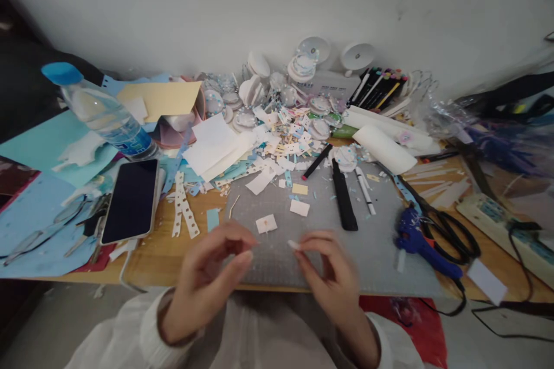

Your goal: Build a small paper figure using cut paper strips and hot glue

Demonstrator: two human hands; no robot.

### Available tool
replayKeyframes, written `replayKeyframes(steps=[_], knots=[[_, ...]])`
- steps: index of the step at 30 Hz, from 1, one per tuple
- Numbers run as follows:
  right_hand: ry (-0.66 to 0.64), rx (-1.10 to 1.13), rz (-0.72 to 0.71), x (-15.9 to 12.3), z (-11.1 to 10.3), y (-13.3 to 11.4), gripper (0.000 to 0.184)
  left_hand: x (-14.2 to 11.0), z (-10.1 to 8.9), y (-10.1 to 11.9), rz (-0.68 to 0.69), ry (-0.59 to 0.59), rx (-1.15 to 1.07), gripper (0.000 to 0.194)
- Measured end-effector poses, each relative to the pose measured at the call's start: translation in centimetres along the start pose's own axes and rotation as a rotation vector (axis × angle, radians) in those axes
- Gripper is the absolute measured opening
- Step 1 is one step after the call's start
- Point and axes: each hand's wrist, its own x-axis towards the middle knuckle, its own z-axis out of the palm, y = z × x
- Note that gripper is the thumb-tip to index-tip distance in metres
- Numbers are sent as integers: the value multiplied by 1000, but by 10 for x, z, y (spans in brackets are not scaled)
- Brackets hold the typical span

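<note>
Over the front of the grey cutting mat, my right hand pinches a small white piece, perhaps paper, between thumb and fingertips. Facing it, my left hand has curved fingers with the thumb apart from them, and nothing shows between. Both hands are slightly blurred. Just beyond the fingertips lie a small white card with a brownish mark, a plain white card and a pale yellow card. Left of them are a blue paper piece and a thin pale stick.
A phone and water bottle stand left. Paper scraps pile up at the back. A black cutter-like tool and white pen lie on the mat. Right are a blue glue gun, black-handled scissors and power strip.
</note>
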Motion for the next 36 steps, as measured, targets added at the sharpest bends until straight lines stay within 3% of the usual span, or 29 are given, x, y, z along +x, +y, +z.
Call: replayKeyframes(steps=[3,5,11,13,15,18,20,23,26,31,33,36], knots=[[-36,26,-113,3,12,-11,19,17,25,-14,-21,-98,-206,17],[-61,17,-209,7,19,-17,20,17,33,-20,-33,-87,-268,13],[-195,-25,-320,12,23,-18,23,5,29,-32,-115,23,-287,8],[-134,-145,-295,8,8,-10,22,4,28,-35,-140,15,-360,11],[61,-346,-216,2,-17,3,18,5,28,-38,-157,8,-449,14],[445,-680,-65,-12,-70,30,14,7,29,-41,-176,20,-532,13],[539,-905,68,-24,-109,52,17,9,29,-43,-182,18,-546,13],[448,-1142,167,-41,-158,90,16,10,28,-46,-197,-6,-551,14],[322,-1151,223,-54,-186,123,13,10,27,-47,-204,-34,-537,17],[148,-1120,309,-59,-197,150,22,13,22,-48,-156,0,-378,19],[130,-1134,306,-57,-197,152,23,18,18,-48,-80,6,-195,15],[149,-1186,228,-56,-196,152,23,33,15,-49,98,-100,206,6]])
